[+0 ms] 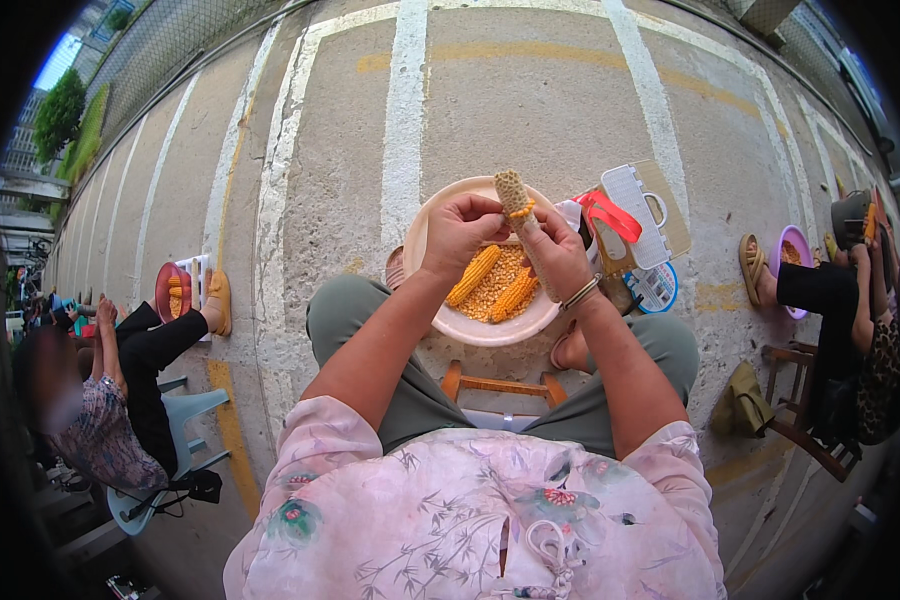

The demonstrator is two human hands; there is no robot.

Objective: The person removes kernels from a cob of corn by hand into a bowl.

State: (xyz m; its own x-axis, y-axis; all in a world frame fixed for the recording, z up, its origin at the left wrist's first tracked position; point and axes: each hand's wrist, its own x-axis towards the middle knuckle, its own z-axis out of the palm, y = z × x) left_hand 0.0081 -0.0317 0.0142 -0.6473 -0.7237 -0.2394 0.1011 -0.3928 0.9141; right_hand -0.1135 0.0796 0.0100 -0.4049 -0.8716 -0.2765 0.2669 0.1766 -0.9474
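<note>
My right hand [559, 251] is closed around a nearly bare corn cob [513, 196], which is held tilted with its far end up and to the left. A small band of orange kernels [523, 210] clings to the cob. My left hand [463, 234] has its thumb and fingertips at the cob's left side, by those kernels; whether anything is pinched there cannot be told. Below both hands sits a pale pink basin [487, 336] on the ground between my feet. Loose kernels [497, 279] lie in it with a full corn ear [475, 274] at the left and another ear [513, 295] at the right.
Right of the basin are a bag with red handles [613, 215], a white plastic board with a handle [634, 217] and a round blue-rimmed fan [655, 288]. A co-worker [112, 405] sits at the left by a red basin [166, 289]; another person [862, 300] sits right by a purple basin [793, 238].
</note>
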